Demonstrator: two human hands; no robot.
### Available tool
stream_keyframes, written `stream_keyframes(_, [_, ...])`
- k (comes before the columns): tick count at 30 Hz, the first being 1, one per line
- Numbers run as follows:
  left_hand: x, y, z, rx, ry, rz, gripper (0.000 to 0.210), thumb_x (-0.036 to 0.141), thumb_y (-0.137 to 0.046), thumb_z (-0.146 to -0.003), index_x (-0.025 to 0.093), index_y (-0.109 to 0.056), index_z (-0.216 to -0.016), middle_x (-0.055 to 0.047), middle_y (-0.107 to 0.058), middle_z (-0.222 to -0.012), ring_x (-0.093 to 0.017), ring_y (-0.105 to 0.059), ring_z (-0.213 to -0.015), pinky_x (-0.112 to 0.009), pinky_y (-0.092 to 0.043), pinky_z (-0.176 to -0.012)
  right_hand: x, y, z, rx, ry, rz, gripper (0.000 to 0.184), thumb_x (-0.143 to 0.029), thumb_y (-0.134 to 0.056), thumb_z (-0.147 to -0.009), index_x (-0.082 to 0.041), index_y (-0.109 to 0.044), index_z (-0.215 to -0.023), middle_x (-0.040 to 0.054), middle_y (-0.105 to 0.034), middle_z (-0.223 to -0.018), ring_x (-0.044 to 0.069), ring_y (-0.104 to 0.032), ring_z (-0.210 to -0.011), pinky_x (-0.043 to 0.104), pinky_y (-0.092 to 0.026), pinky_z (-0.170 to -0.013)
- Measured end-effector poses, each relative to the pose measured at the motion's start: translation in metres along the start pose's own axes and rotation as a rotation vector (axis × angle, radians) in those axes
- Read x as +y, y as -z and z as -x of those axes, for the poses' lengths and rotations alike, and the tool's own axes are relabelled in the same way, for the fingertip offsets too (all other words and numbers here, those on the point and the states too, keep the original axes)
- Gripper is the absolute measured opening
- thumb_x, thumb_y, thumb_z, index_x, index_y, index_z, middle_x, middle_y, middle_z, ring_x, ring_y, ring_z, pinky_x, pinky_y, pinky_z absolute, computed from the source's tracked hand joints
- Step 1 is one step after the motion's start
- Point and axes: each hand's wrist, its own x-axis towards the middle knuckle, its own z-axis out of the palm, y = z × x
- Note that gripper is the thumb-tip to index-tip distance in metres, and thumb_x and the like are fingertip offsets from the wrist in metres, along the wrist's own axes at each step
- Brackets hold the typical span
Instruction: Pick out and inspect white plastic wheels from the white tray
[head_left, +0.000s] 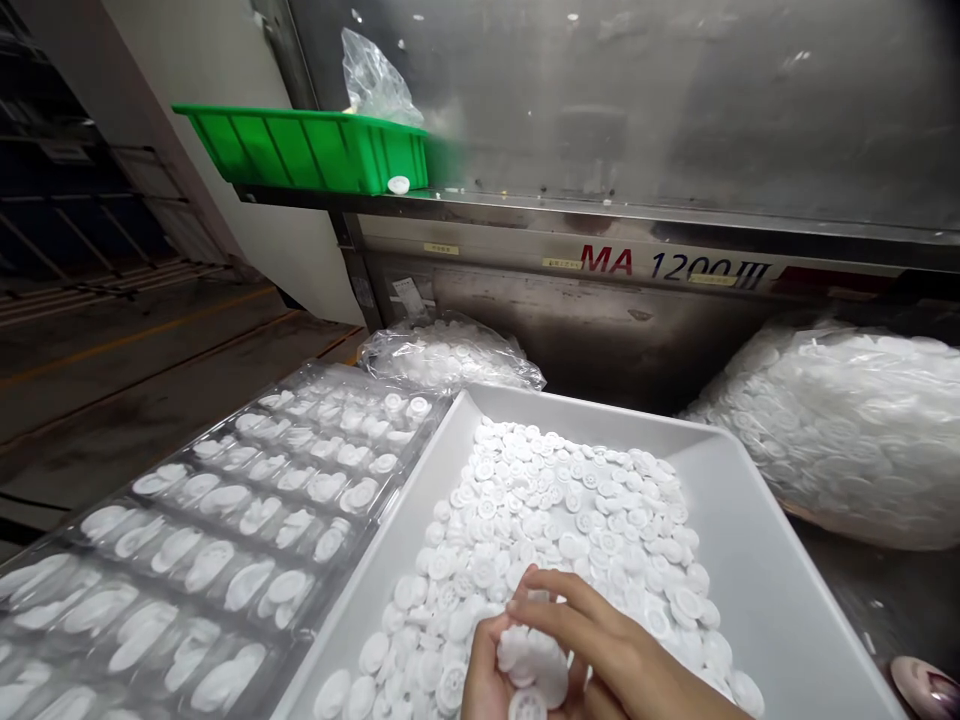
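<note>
A white tray [757, 560] in front of me holds a heap of small white plastic discs [555, 510]. Low in the view, over the near end of that heap, my left hand [484, 675] cups a small stack of discs [529, 665]. My right hand [600, 640] lies over the same stack, fingers pointing left and pressing on the discs. Both hands touch the stack together.
A clear blister tray [225, 520] with rows of stacked discs lies to the left. Clear bags of discs sit behind [450, 355] and at the right [847, 430]. A green bin [300, 150] stands on the steel machine ledge [600, 215]. A pink object [926, 685] is at bottom right.
</note>
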Motion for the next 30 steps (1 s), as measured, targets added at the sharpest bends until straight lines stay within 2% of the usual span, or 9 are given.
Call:
stream_keyframes(5, [-0.001, -0.008, 0.001, 0.17, -0.057, -0.027, 0.055, 0.018, -0.053, -0.081, 0.013, -0.038, -0.133, -0.007, -0.072, -0.096, -0.023, -0.065, -0.093, -0.037, -0.048, -0.084, 0.009, 0.003, 0.008, 0.067, 0.056, 0.11, 0.052, -0.012, -0.035, -0.09, -0.043, -0.033, -0.132, 0.0034, -0.036, -0.134, 0.017, -0.051, -0.109, 0.024, -0.047, -0.08])
stream_keyframes(8, [0.001, -0.017, 0.007, 0.19, -0.112, -0.03, 0.051, 0.017, -0.05, -0.083, 0.006, -0.039, -0.131, -0.014, -0.071, -0.1, -0.025, -0.063, -0.1, -0.04, -0.045, -0.089, 0.012, 0.009, 0.012, 0.065, 0.065, 0.239, 0.05, -0.013, -0.033, -0.091, -0.038, -0.03, -0.135, 0.0069, -0.045, -0.116, 0.018, -0.053, -0.099, 0.028, -0.048, -0.076])
stream_keyframes(12, [0.001, -0.029, 0.016, 0.186, -0.073, 0.006, 0.051, 0.013, -0.042, -0.085, 0.005, -0.033, -0.135, -0.014, -0.069, -0.105, -0.025, -0.062, -0.102, -0.04, -0.044, -0.091, 0.014, 0.012, 0.012, 0.062, -0.035, 0.349, 0.03, -0.024, -0.035, -0.094, -0.031, -0.045, -0.122, 0.0027, -0.055, -0.092, 0.018, -0.057, -0.08, 0.03, -0.047, -0.07])
stream_keyframes(16, [-0.001, -0.036, 0.016, 0.164, 0.033, 0.059, 0.052, 0.02, -0.037, -0.088, 0.006, -0.028, -0.137, -0.015, -0.069, -0.106, -0.023, -0.063, -0.102, -0.039, -0.044, -0.092, 0.015, 0.012, 0.005, 0.109, -0.184, 0.184, 0.018, -0.033, -0.049, -0.09, -0.028, -0.056, -0.106, -0.001, -0.062, -0.094, 0.016, -0.058, -0.079, 0.027, -0.042, -0.069])
stream_keyframes(18, [-0.002, -0.034, 0.014, 0.146, 0.061, 0.082, 0.052, 0.023, -0.034, -0.088, 0.003, -0.028, -0.136, -0.017, -0.069, -0.104, -0.024, -0.064, -0.1, -0.039, -0.043, -0.092, 0.018, 0.013, 0.001, 0.139, -0.225, 0.124, 0.014, -0.029, -0.05, -0.089, -0.026, -0.059, -0.098, -0.0021, -0.06, -0.079, 0.014, -0.054, -0.069, 0.025, -0.039, -0.062])
stream_keyframes(21, [-0.001, -0.028, 0.01, 0.14, 0.085, 0.125, 0.046, 0.019, -0.035, -0.086, 0.004, -0.04, -0.13, -0.016, -0.071, -0.099, -0.024, -0.066, -0.094, -0.038, -0.045, -0.089, 0.024, 0.015, -0.003, 0.152, -0.263, 0.023, 0.016, -0.032, -0.048, -0.09, -0.024, -0.057, -0.099, -0.0051, -0.049, -0.062, 0.012, -0.047, -0.058, 0.024, -0.036, -0.055])
stream_keyframes(24, [0.0, -0.022, 0.008, 0.118, 0.107, 0.159, 0.035, 0.019, -0.037, -0.085, 0.005, -0.064, -0.101, -0.016, -0.071, -0.097, -0.026, -0.066, -0.095, -0.036, -0.047, -0.084, 0.027, 0.02, -0.003, 0.138, -0.282, -0.095, 0.018, -0.035, -0.048, -0.091, -0.024, -0.056, -0.103, -0.0056, -0.051, -0.066, 0.012, -0.052, -0.063, 0.022, -0.04, -0.06])
stream_keyframes(26, [0.0, -0.02, 0.007, 0.087, 0.121, 0.167, 0.038, 0.021, -0.036, -0.085, 0.006, -0.07, -0.087, -0.016, -0.07, -0.1, -0.026, -0.065, -0.098, -0.035, -0.048, -0.082, 0.027, 0.024, -0.002, 0.135, -0.296, -0.147, 0.021, -0.036, -0.048, -0.091, -0.026, -0.055, -0.108, -0.0056, -0.051, -0.069, 0.013, -0.056, -0.07, 0.023, -0.042, -0.067])
stream_keyframes(30, [0.001, -0.017, 0.007, 0.04, 0.133, 0.168, 0.039, 0.021, -0.034, -0.085, 0.009, -0.071, -0.093, -0.014, -0.066, -0.11, -0.026, -0.063, -0.1, -0.036, -0.049, -0.082, 0.024, 0.035, -0.001, 0.138, -0.324, -0.153, 0.022, -0.036, -0.048, -0.092, -0.027, -0.053, -0.112, -0.006, -0.047, -0.071, 0.012, -0.052, -0.072, 0.024, -0.039, -0.07])
